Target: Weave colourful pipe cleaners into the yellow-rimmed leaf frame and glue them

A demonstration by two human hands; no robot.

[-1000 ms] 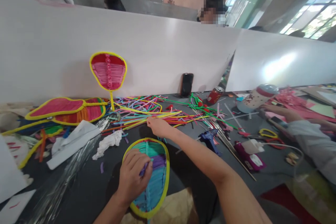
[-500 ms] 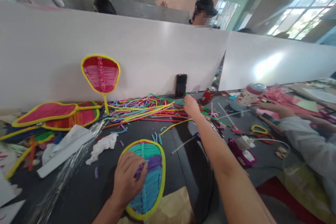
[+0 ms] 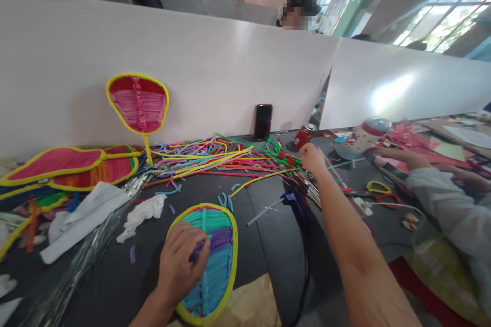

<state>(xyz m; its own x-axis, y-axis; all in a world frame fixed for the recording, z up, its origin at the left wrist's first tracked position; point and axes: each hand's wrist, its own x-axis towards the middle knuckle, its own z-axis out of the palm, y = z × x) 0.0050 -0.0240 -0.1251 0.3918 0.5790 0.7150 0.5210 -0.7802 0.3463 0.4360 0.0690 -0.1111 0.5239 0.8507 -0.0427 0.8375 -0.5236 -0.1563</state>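
A fan-shaped panel of teal, purple and blue pipe cleaners with a yellow rim [image 3: 235, 265] lies flat at the front. My left hand [image 3: 186, 253] rests over its left side, fingers curled and thumb close to the index finger near the purple band; anything between them is too small to make out. My right hand [image 3: 312, 159] reaches to the right end of the loose pipe cleaners [image 3: 207, 161], just in front of a red drink can [image 3: 305, 135]. Its fingertips are hidden from me. Red and green pieces [image 3: 280, 153] lie left of it.
A pink-and-red fan [image 3: 140, 104] stands against the white partition [image 3: 215, 71], with a phone [image 3: 263, 121] farther right. A dark blue glue gun [image 3: 295, 203] and scissors [image 3: 378, 188] lie around my right forearm. Another person's sleeve [image 3: 433, 189] enters from the right. Crumpled tissue [image 3: 141, 214] lies left.
My right hand has moved right, from the green pipe cleaners by the phone toward the can. My left hand stays on the fan panel. The view has shifted slightly.
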